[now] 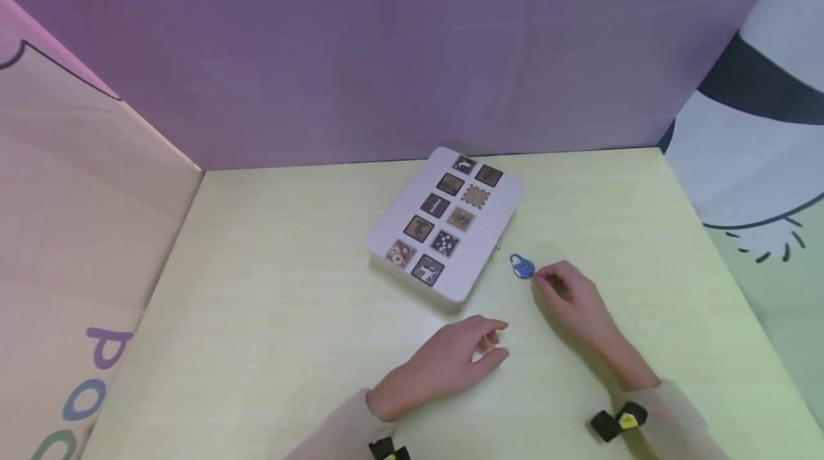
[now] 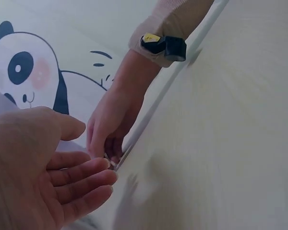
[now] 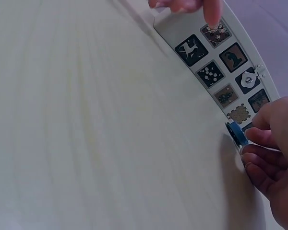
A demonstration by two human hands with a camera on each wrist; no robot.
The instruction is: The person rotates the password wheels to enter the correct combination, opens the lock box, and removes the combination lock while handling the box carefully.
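A small blue padlock [image 1: 524, 268] with a looped top shows to the right of the white box in the head view. The thumb and fingertips of my right hand [image 1: 576, 306] pinch its edge; the right wrist view has the padlock [image 3: 236, 133] at those fingertips, seen almost edge-on. The white box [image 1: 479, 231] carries two rows of square pictures on its lid, and a metal clasp [image 3: 260, 72] appears on one side. My left hand [image 1: 450, 360] hovers near the box's front corner, fingers loosely bent, holding nothing. In the left wrist view, its palm [image 2: 24, 167] faces the camera.
The pale wood-grain table [image 1: 270, 302] extends around the box. A purple wall [image 1: 360, 52] stands close behind it. Printed side walls flank the table: lettering [image 1: 84, 399] on the left, a panda drawing [image 2: 26, 67] on another. Both wrists wear black trackers [image 1: 618, 423].
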